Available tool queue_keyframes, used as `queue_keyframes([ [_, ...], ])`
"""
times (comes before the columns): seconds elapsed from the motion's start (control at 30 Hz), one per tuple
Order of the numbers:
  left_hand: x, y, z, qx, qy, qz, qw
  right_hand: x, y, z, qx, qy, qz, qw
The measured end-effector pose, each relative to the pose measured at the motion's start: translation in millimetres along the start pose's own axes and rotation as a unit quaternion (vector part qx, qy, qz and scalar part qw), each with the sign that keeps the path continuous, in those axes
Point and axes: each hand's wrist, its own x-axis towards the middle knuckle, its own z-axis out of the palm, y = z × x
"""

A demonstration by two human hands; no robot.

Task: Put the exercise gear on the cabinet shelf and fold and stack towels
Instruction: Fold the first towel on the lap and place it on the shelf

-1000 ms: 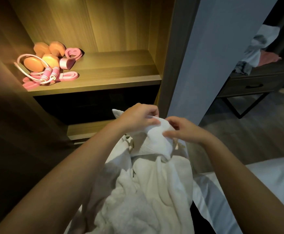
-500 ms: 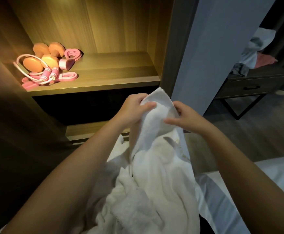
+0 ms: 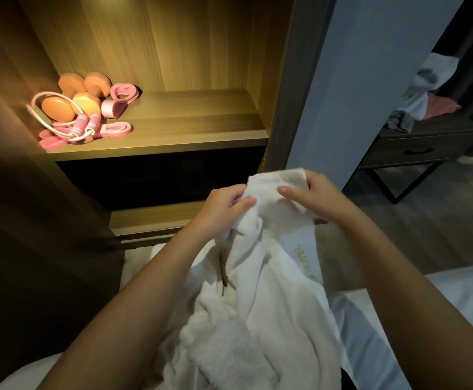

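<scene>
Reference: cabinet shelf (image 3: 190, 130). On its left end we logged the exercise gear in one heap: dumbbells (image 3: 58, 108) toward the back, jump rope (image 3: 86, 126) lying over them with its handles near the front edge, resistance bands (image 3: 122, 92) just right of the dumbbells. Below and in front of the shelf we held the towel (image 3: 263, 277), left hand (image 3: 224, 204) and right hand (image 3: 314, 195) side by side at its top edge, the bed (image 3: 455, 294) beneath. Well right of the shelf stood a side table (image 3: 415, 150) with clothes (image 3: 426, 91) on it.
</scene>
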Motion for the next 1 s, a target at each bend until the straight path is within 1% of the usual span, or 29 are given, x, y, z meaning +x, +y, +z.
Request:
queue_keyframes([
  [0.07, -3, 6, 2, 0.031, -0.015, 0.026, 0.999, 3, -4, 5, 0.002, 0.014, 0.012, 1.0],
  [0.1, -5, 5, 3, 0.041, -0.025, 0.024, 0.999, 5, -3, 6, -0.003, 0.026, 0.02, 0.999],
  [0.17, -10, -3, 1, 0.055, -0.06, -0.002, 0.997, 8, 1, 8, -0.009, 0.052, 0.038, 0.998],
  [0.23, -16, -16, -1, 0.064, -0.113, -0.042, 0.991, 7, 7, 8, -0.014, 0.082, 0.045, 0.996],
  [0.3, -23, -29, -2, 0.045, -0.144, -0.087, 0.985, 3, 14, 9, -0.022, 0.094, 0.044, 0.994],
  [0.33, -25, -33, -2, 0.026, -0.132, -0.107, 0.985, 0, 17, 9, -0.02, 0.087, 0.042, 0.995],
  [0.37, -24, -35, -1, 0.011, -0.094, -0.121, 0.988, -3, 18, 10, -0.022, 0.069, 0.043, 0.996],
  [0.43, -15, -33, -3, 0.021, 0.023, -0.113, 0.993, -7, 18, 13, -0.046, 0.021, 0.043, 0.998],
  [0.47, -8, -29, -5, 0.038, 0.072, -0.097, 0.992, -5, 18, 15, -0.055, 0.023, 0.041, 0.997],
  [0.5, -1, -22, -7, 0.057, 0.105, -0.082, 0.989, -2, 16, 15, -0.06, 0.051, 0.039, 0.996],
  [0.53, 6, -16, -10, 0.081, 0.122, -0.073, 0.986, 2, 13, 14, -0.062, 0.095, 0.036, 0.993],
  [0.57, 11, -11, -13, 0.113, 0.122, -0.075, 0.983, 5, 9, 11, -0.062, 0.14, 0.035, 0.988],
  [0.6, 14, -9, -14, 0.151, 0.104, -0.086, 0.979, 9, 5, 6, -0.055, 0.178, 0.036, 0.982],
  [0.67, 15, -15, -13, 0.215, 0.039, -0.117, 0.969, 16, 0, -9, -0.021, 0.245, 0.035, 0.969],
  [0.7, 12, -23, -12, 0.215, 0.013, -0.134, 0.967, 17, -2, -17, -0.007, 0.281, 0.029, 0.959],
  [0.77, 3, -42, -9, 0.146, -0.005, -0.173, 0.974, 16, -1, -32, 0.008, 0.353, 0.024, 0.935],
  [0.83, -5, -55, -9, 0.026, 0.022, -0.204, 0.978, 11, 5, -42, 0.033, 0.402, 0.026, 0.915],
  [0.87, -7, -56, -11, -0.023, 0.057, -0.208, 0.976, 8, 9, -43, 0.041, 0.408, 0.031, 0.912],
  [0.9, -7, -54, -14, -0.048, 0.1, -0.202, 0.973, 6, 12, -42, 0.04, 0.396, 0.043, 0.916],
  [0.93, -5, -49, -19, -0.044, 0.139, -0.185, 0.972, 3, 14, -40, 0.027, 0.369, 0.058, 0.927],
  [0.97, -2, -41, -24, -0.02, 0.161, -0.161, 0.973, 1, 13, -36, 0.01, 0.333, 0.063, 0.941],
  [1.0, 0, -30, -29, 0.008, 0.165, -0.13, 0.978, -1, 10, -30, -0.003, 0.29, 0.052, 0.955],
])
